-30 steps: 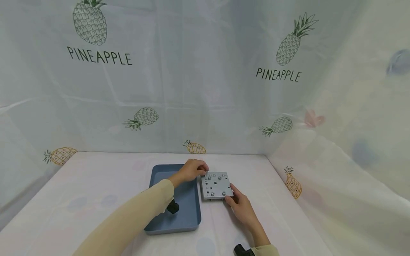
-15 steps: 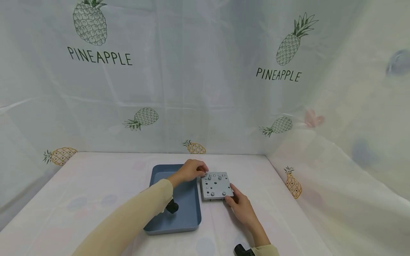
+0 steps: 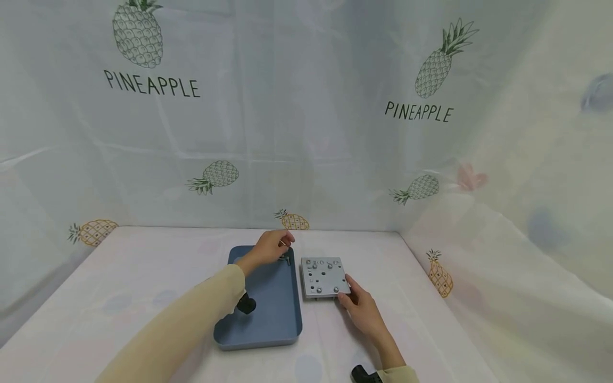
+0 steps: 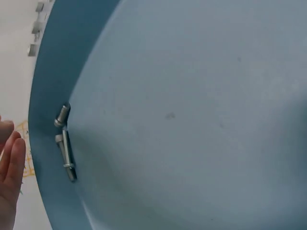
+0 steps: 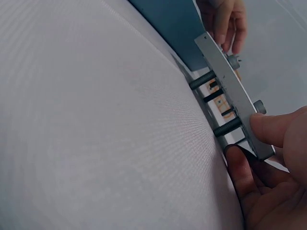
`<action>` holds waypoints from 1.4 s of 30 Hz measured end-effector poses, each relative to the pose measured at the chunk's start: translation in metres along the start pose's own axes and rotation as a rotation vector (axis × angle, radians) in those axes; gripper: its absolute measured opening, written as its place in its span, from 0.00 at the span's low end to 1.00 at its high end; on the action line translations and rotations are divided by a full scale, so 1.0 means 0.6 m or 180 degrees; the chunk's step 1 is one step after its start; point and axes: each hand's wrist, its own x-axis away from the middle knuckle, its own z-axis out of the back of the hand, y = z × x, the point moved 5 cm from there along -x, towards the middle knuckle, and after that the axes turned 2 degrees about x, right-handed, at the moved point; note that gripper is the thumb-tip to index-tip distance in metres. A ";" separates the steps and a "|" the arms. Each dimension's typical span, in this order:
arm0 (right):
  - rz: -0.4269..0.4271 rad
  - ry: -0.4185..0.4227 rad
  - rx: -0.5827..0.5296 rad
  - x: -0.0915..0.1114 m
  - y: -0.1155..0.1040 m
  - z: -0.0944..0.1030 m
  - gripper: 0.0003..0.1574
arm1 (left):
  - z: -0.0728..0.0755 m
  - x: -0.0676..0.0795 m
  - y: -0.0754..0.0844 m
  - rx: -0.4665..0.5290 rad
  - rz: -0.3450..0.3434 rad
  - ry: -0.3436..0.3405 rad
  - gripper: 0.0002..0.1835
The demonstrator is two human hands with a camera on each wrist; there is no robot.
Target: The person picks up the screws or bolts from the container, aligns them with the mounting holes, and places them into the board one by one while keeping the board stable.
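Note:
My left hand (image 3: 270,247) hovers over the far right corner of the blue tray (image 3: 258,343), its fingers bent loosely downward. Several metal bolts lie there against the tray wall, among them a short bolt (image 4: 62,116) and a longer one (image 4: 68,155). Nothing shows between the left fingertips (image 4: 17,155) in the left wrist view. To the right of the tray, a square metal plate (image 3: 325,279) with holes has bolt heads on top. Threaded shanks (image 5: 228,127) stick out beneath it. My right hand (image 3: 362,314) grips its near right corner, thumb on the edge, fingers underneath.
A pale cloth covers the table (image 3: 143,298). Behind it hangs a curtain (image 3: 306,117) printed with pineapples. The tray's raised right wall (image 3: 294,298) stands a narrow gap from the plate.
My left hand has left the plate's far left corner and moved left over the tray's far corner, uncovering the bolts there. The right hand and the plate stay in place.

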 end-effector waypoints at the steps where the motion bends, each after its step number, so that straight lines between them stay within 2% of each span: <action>1: 0.0001 0.0005 0.0003 0.000 0.000 0.000 0.41 | 0.000 0.002 -0.002 -0.0015 0.0044 -0.0021 0.12; 13: 0.0022 0.0008 -0.0034 0.001 0.002 -0.002 0.41 | -0.009 0.017 -0.015 -0.0185 0.0109 -0.0353 0.16; 21: 0.0018 0.0010 -0.0048 0.000 0.000 -0.001 0.41 | -0.017 0.021 -0.022 -0.0381 0.0012 -0.0420 0.14; 28: 0.0061 0.0020 -0.0018 0.001 -0.004 0.000 0.41 | -0.026 0.020 -0.033 -0.0506 0.0154 -0.0506 0.15; 32: 0.0063 0.0030 -0.0020 0.000 -0.006 0.000 0.41 | -0.027 0.018 -0.035 -0.0570 0.0150 -0.0492 0.13; 36: 0.0023 0.0054 -0.0018 0.001 -0.005 0.001 0.41 | -0.026 0.019 -0.034 -0.0552 0.0141 -0.0498 0.10; 42: 0.0004 0.0019 0.0001 0.001 0.000 0.000 0.41 | -0.028 0.024 -0.033 -0.0433 0.0095 -0.0625 0.09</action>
